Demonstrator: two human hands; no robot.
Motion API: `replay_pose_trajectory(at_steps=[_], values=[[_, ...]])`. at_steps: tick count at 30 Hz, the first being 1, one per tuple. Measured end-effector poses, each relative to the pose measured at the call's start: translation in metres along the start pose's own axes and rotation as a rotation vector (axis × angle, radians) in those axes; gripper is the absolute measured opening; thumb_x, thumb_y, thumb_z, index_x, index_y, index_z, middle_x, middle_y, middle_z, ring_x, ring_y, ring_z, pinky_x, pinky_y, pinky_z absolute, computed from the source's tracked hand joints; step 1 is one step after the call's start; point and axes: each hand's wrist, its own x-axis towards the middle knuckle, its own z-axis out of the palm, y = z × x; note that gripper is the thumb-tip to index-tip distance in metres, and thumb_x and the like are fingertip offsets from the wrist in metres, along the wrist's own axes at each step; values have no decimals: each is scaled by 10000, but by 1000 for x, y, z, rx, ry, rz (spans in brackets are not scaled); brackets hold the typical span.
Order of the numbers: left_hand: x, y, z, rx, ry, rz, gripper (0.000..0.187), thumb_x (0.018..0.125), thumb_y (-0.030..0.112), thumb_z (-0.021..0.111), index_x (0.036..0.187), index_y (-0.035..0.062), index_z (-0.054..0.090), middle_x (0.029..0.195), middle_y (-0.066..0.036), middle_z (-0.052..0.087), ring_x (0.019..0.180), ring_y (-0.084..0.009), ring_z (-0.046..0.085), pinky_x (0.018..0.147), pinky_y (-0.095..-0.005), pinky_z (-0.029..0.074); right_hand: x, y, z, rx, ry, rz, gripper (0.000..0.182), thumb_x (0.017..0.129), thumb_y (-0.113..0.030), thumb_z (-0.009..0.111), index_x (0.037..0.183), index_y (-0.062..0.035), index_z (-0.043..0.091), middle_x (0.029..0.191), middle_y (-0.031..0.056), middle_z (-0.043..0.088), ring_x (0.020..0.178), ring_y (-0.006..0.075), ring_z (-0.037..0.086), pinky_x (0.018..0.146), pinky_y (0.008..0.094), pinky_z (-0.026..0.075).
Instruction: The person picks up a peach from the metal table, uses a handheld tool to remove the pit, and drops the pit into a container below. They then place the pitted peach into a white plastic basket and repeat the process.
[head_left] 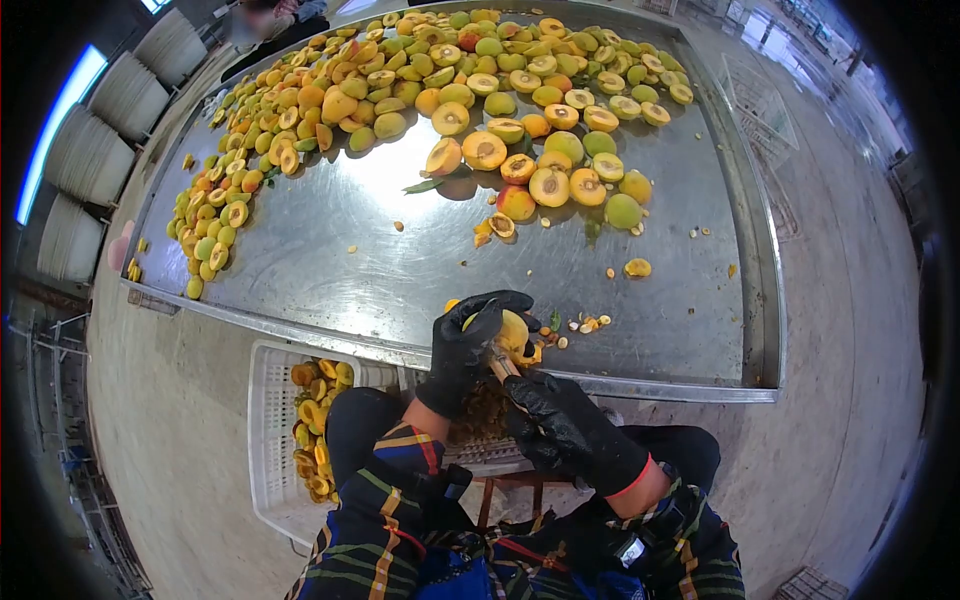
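Note:
In a black glove, my left hand (470, 345) is closed around a yellow peach half (513, 332) over the near edge of the metal table. My right hand (565, 425), gloved the same way, grips a slim hand tool (503, 366) with a light-coloured shaft. The tool points up and left, its tip right at the peach in my left hand; that tip is hidden by fruit and fingers. Beside the peach, several loose pits (588, 324) and small scraps lie on the tabletop.
Many halved peaches (484, 151) cover the far and left parts of the metal table (330, 260), which has a raised rim. Below on the left stands a white crate (270, 440) holding cut peaches (313, 430). A person (275, 25) is at the far left.

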Motion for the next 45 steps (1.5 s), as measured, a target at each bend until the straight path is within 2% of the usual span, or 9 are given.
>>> replay_pose_trajectory(at_steps=[3, 5, 21, 24, 26, 30, 32, 35, 45], values=[[1, 5, 3, -23, -20, -60, 477, 949, 323, 487, 1131, -114, 537, 979, -229, 643, 860, -297, 667, 766, -390, 570, -5, -2, -5, -822, -122, -718, 169, 868, -144, 566, 980, -19, 549, 764, 101, 549, 675, 249, 570, 561, 333, 452], [1, 3, 2, -52, -23, -59, 481, 947, 325, 485, 1129, -117, 534, 987, -233, 639, 859, -304, 666, 769, -393, 570, -12, -11, 3, -322, -22, -130, 215, 810, -83, 550, 1005, 6, 543, 834, 161, 545, 773, 345, 545, 671, 391, 459], [-14, 15, 6, 2, -77, -30, 574, 927, 422, 493, 1129, -114, 531, 1007, -237, 629, 848, -314, 661, 722, -381, 571, -15, -7, -7, 221, -257, 106, 129, 937, -155, 481, 924, -36, 530, 601, 18, 466, 532, 163, 494, 501, 308, 399], [-28, 23, 9, -151, -74, -104, 507, 909, 380, 534, 1116, -81, 575, 993, -180, 658, 846, -252, 663, 747, -330, 551, -20, 5, 0, -924, -224, -842, 202, 947, -217, 492, 986, -26, 546, 594, 5, 458, 533, 152, 478, 527, 312, 418], [-42, 28, 14, -89, -46, -89, 530, 923, 410, 509, 1121, -77, 575, 1013, -175, 655, 871, -247, 659, 773, -334, 542, -30, 9, 7, -439, -120, -142, 221, 906, -181, 540, 1037, -4, 547, 680, 72, 527, 593, 238, 528, 571, 343, 442], [-63, 29, 16, -57, -81, -49, 527, 958, 407, 440, 1138, -71, 568, 1042, -166, 650, 920, -232, 648, 833, -321, 515, -37, 24, -9, -764, -339, -590, 236, 901, -199, 555, 1026, 0, 546, 735, 101, 566, 641, 255, 560, 589, 353, 455], [-72, 30, 19, -62, -60, -76, 511, 968, 391, 433, 1150, -70, 560, 1085, -159, 638, 941, -221, 642, 835, -318, 513, -34, 35, -19, 531, -637, 297, 210, 906, -190, 557, 1015, -11, 553, 736, 57, 569, 632, 196, 562, 561, 298, 445], [-79, 27, 19, -128, -146, -89, 498, 970, 383, 442, 1176, -59, 541, 1126, -148, 624, 968, -210, 629, 849, -313, 505, -52, 51, -3, -588, -253, -486, 216, 943, -247, 535, 1020, -47, 555, 668, -36, 504, 566, 67, 480, 499, 212, 379], [-99, 37, 22, 164, -39, 13, 449, 998, 339, 398, 1262, -8, 506, 1185, -110, 580, 1073, -180, 564, 970, -322, 423, -75, 49, -11, -525, -179, -121, 314, 926, -252, 568, 1176, -66, 535, 735, -2, 563, 609, 103, 537, 536, 264, 433]])
